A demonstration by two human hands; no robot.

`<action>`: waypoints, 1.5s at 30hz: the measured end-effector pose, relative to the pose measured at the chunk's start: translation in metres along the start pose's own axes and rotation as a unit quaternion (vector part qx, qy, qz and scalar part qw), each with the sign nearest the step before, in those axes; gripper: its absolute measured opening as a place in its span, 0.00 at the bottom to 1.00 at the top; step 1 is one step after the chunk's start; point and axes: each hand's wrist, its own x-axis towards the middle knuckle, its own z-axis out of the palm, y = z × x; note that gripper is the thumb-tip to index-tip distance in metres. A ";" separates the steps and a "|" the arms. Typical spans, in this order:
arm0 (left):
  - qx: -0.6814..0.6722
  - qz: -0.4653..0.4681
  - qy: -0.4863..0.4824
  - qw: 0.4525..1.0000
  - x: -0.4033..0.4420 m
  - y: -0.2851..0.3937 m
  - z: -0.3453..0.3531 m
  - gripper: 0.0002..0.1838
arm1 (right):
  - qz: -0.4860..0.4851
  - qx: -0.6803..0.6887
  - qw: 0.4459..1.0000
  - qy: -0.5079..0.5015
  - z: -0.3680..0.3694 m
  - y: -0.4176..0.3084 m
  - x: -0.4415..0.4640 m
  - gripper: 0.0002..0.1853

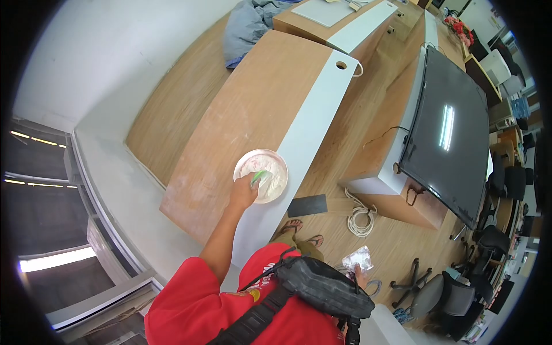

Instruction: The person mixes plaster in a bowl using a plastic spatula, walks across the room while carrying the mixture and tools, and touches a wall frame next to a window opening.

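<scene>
A round white bowl (278,191) stands on the brown and white desk (276,75), with whitish powder or paste inside. My left hand (245,191) reaches over the bowl's near left rim, its fingers closed on a green-handled tool (259,176) that dips into the white stuff. The tool's lower end is hidden there. Low on the right, beside the black bag on my body, my right hand (361,277) grips a shiny, crinkled clear packet (359,260). Pale smears mark the brown desktop left of the bowl.
A large black screen (448,132) rests on a wooden desk at the right. Coiled white cable (360,221) and a dark flat panel (307,205) lie on the floor near my feet. Office chairs (443,294) stand at the lower right. Grey cloth (244,29) lies beyond the desk.
</scene>
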 end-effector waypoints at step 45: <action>-0.319 -0.164 -0.009 0.933 -0.010 -0.036 0.025 0.20 | -0.694 -0.446 0.542 -0.158 0.441 -0.157 0.019 0.25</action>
